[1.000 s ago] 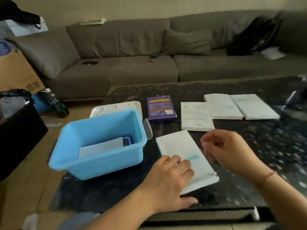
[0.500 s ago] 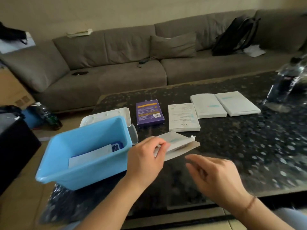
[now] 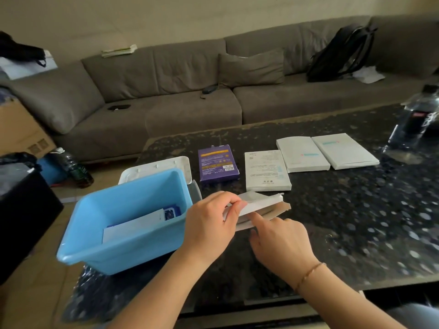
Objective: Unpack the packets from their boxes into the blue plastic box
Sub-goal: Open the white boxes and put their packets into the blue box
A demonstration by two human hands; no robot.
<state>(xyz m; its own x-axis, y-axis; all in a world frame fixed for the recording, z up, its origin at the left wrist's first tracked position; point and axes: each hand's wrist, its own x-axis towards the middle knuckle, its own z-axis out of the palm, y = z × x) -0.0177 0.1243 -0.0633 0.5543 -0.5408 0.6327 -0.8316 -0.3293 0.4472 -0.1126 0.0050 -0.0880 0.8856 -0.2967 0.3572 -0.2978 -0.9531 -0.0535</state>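
Right hand (image 3: 280, 241) now touches lifted white box (image 3: 259, 205).

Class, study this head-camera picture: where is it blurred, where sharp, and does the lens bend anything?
Head view: dim, soft light; the water bottle at the right edge is smeared, the purple box is fairly sharp; the sofa back bows from wide-angle distortion.

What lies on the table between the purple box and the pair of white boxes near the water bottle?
In the head view, one white box with printed text lies flat between the purple box and the white pair.
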